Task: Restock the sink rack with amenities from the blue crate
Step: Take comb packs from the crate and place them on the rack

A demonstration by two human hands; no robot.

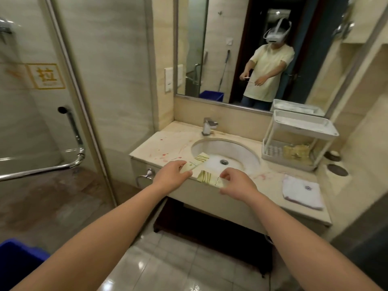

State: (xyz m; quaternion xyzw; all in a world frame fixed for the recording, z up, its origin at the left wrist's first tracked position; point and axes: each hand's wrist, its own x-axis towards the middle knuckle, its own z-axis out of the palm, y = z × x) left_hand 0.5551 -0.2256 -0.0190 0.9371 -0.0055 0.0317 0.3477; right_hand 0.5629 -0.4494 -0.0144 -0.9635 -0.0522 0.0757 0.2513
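Sink rack first: the white two-tier plastic sink rack [303, 126] stands at the right end of your cream marble bench [163, 143], backed against the mirror [231, 49] and well apart from both your hands. Its lower tier carries some yellow sachets [296, 152] with a white dotted pack [272, 149] beside them. What lies in the top tray is hard to tell from this angle.

Your left hand [171, 175] and right hand [238, 184] hang over the front lip of the oval white basin [228, 151], each with one flat, pale-yellow, green-striped amenity packet. The left fingers [185, 172] curl over the near end of the left packet [198, 161] and pinch it against the thumb. On the right, thumb and forefinger pinch the near edge of the right packet [209, 178], with the other fingers loosely curled. The packets lie close together; whether they touch, you cannot tell.

Holding each by one end leaves the far end free, which should let you slide it into a tier. One per hand likely means you can set them down separately.

The blue plastic crate [19, 259] sits on the floor at your lower left, so you have turned away from your supply. A folded white cloth [300, 193] lies on the bench between your hands and the rack, so carry the packets over it.
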